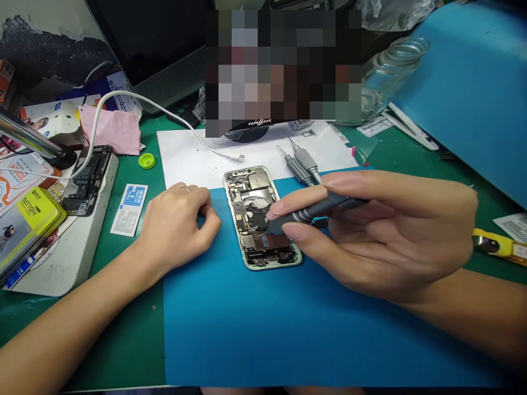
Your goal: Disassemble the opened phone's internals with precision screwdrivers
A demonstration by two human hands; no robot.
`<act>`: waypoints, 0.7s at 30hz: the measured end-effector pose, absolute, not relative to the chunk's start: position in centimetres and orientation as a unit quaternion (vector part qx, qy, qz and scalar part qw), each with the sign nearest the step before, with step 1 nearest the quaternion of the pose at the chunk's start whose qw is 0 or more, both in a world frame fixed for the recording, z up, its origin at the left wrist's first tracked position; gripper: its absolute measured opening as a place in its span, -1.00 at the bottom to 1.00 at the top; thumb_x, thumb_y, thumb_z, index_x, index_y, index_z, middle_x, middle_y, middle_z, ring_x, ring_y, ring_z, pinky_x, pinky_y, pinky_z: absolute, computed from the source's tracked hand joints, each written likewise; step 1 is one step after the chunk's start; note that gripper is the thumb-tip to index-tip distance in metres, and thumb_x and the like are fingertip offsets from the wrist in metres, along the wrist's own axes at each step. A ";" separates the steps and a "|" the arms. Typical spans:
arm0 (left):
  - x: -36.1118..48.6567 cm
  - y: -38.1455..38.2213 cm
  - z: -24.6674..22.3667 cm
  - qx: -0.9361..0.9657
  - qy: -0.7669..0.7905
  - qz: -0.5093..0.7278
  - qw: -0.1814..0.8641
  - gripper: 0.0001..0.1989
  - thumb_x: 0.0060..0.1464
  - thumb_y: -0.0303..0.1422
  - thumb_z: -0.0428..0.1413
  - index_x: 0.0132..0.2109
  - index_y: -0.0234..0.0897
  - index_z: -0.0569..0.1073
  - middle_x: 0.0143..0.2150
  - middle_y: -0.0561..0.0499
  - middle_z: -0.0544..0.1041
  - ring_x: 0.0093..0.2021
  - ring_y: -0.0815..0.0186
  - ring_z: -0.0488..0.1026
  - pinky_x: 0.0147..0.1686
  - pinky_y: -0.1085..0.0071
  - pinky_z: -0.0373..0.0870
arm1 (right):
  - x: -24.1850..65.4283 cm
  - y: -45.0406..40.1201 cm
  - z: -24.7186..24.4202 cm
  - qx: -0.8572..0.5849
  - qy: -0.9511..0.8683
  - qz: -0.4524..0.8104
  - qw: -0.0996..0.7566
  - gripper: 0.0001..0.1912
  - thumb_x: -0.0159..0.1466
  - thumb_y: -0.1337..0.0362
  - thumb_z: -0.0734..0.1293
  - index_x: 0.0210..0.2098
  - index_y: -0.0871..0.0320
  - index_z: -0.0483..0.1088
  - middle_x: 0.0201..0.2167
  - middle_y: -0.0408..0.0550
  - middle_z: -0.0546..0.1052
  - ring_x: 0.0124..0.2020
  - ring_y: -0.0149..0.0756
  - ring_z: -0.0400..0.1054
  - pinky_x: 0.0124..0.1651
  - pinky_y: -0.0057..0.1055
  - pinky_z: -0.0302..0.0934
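Observation:
An opened smartphone [256,200] with a pale green frame lies on the blue mat [247,329], its inner parts showing. My right hand [395,236] is closed on a dark grey pen-like tool [302,215] with light rings, held over the phone's right side. What kind of tool it is, I cannot make out. To the left of the phone, my left hand [181,219] rests with its fingers curled in and nothing visible in them. Grey precision screwdrivers [303,162] lie just beyond my right fingers, their tips pointing away.
A white cable [181,118] arches in from the left, ending above the phone. At left, another opened phone [88,181] lies on a white box [78,258] near a yellow battery box [39,219]. White tweezers [414,129], a glass jar [391,71] and a yellow tape measure [498,245] are on the right.

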State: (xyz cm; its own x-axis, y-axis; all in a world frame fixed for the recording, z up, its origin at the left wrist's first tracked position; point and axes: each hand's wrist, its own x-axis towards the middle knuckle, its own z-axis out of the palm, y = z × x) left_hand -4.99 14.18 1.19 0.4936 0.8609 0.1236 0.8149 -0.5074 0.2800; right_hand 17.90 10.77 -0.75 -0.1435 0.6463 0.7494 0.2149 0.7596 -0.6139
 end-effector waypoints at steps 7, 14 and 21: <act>-5.2 14.2 0.7 0.861 0.483 0.141 0.069 -0.89 0.11 -0.37 0.02 -0.39 -0.22 0.35 -0.47 0.04 0.40 -0.43 0.27 0.32 -0.42 0.35 0.12 | 18.1 10.8 -0.9 -0.293 -0.736 0.175 0.585 -0.21 0.15 0.55 0.48 0.28 -0.16 0.40 -0.26 -0.18 0.67 -0.30 -0.25 0.64 -0.41 -0.49 0.57; -5.4 14.6 1.0 0.830 0.478 0.247 0.148 -0.88 0.09 -0.37 -0.05 -0.42 -0.19 0.27 -0.54 0.10 0.36 -0.51 0.33 0.28 -0.44 0.36 0.16 | 18.2 11.0 -0.8 -0.280 -0.747 0.166 0.579 -0.22 0.14 0.56 0.49 0.28 -0.11 0.40 -0.26 -0.16 0.67 -0.30 -0.24 0.64 -0.45 -0.52 0.55; -5.1 13.7 1.3 0.882 0.358 0.294 0.083 -0.84 0.12 -0.43 -0.04 -0.43 -0.18 0.29 -0.55 0.10 0.32 -0.52 0.34 0.23 -0.46 0.34 0.18 | 18.1 10.3 -1.8 -0.326 -0.717 0.205 0.581 -0.26 0.20 0.51 0.47 0.26 -0.25 0.37 -0.12 -0.15 0.63 -0.21 -0.18 0.63 -0.30 -0.33 0.63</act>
